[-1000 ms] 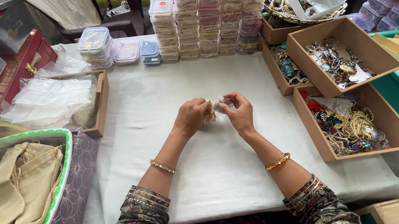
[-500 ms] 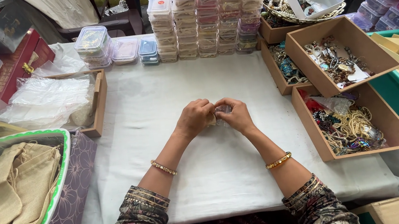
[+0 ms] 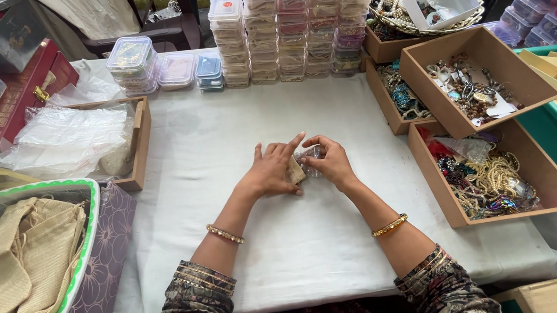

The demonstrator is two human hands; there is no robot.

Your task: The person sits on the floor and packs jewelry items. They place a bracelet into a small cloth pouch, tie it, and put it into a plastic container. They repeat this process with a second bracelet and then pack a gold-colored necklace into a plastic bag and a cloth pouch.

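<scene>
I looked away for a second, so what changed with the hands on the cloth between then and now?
Both hands stayed together mid-table. The left hand has opened, fingers spread flat over a small beige piece; before they were curled. The right hand keeps pinching a small clear packet. The stacked boxes, jewellery trays and basket of cloth bags stayed as they were.

View: single head-worn camera; no second view to overlap.
Position: above the seated person, at the near edge of the white-covered table (image 3: 222, 149).
Facing: steeply down and forward across the table.
Nearness: close; forearms rise from the bottom edge, left hand (image 3: 272, 172) and right hand (image 3: 332, 163) mid-frame.
Far reach: stacked clear boxes (image 3: 291, 22) along the top.
Sides: basket (image 3: 64, 300) left, cardboard trays (image 3: 496, 166) right.
</scene>
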